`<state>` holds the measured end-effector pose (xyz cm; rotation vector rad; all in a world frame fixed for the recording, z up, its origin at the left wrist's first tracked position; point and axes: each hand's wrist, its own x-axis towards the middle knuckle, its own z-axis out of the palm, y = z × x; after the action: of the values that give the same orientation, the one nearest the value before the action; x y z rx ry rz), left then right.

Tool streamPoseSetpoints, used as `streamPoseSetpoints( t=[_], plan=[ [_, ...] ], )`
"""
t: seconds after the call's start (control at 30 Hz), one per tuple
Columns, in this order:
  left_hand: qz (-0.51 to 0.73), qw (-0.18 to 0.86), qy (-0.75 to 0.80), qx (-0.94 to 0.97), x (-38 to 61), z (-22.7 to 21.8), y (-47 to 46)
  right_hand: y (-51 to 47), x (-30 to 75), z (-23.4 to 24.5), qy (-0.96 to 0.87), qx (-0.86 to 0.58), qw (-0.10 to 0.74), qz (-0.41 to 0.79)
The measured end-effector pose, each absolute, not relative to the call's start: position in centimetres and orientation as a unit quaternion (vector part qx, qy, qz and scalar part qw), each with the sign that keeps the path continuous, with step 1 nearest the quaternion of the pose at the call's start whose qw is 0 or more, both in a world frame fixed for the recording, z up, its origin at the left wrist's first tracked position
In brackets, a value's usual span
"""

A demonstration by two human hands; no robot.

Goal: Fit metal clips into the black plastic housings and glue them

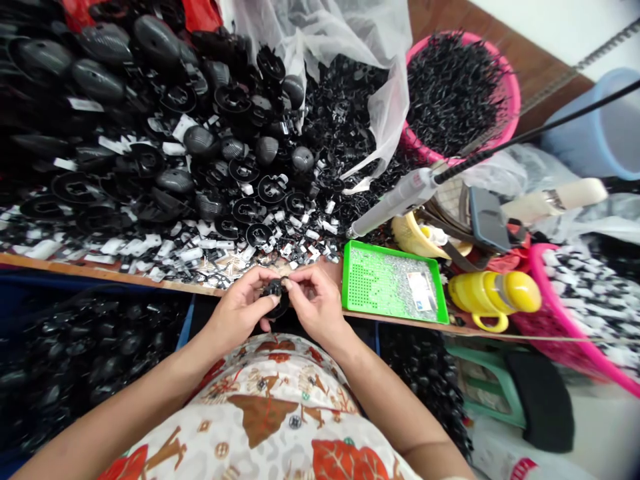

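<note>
Plastic nearly everywhere, on a wooden bench.
The part (274, 290) is black plastic. The shells (97, 80) behind it are black plastic too, smooth and faintly glossy. The bag (350, 33) is thin, clear, crinkled film. The tray (370, 273) is bright green perforated plastic, the bottle (500, 291) glossy yellow plastic, and the basket (515, 100) pink plastic. The bench (125, 276) edge is bare wood. The garment (270, 413) is printed cloth.

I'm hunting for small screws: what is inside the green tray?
The green tray holds a scatter of tiny silvery metal bits and a small clear packet. Bare perforated floor shows at its left; anything under the packet is covered.
</note>
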<state>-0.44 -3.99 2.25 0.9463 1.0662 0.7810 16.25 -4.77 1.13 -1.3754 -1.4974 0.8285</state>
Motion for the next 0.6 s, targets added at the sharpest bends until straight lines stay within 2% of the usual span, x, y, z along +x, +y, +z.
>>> streamPoseSetpoints(
  t=[0.17, 0.33, 0.6],
  plan=[
    [0.353, 0.671, 0.482, 0.44, -0.4, 2.0, -3.8, -5.0, 16.9, 1.6, -0.652, -0.529, 0.431, 0.331],
    [0.344, 0.656, 0.49, 0.459, -0.3, 1.3, -3.8, -5.0, 16.8, 1.8, -0.628, -0.538, 0.447, 0.34],
    [0.366, 0.699, 0.452, 0.415, -1.1, 1.4, -3.6, -5.6, 16.3, 1.5, -0.696, -0.493, 0.41, 0.323]
  ],
)
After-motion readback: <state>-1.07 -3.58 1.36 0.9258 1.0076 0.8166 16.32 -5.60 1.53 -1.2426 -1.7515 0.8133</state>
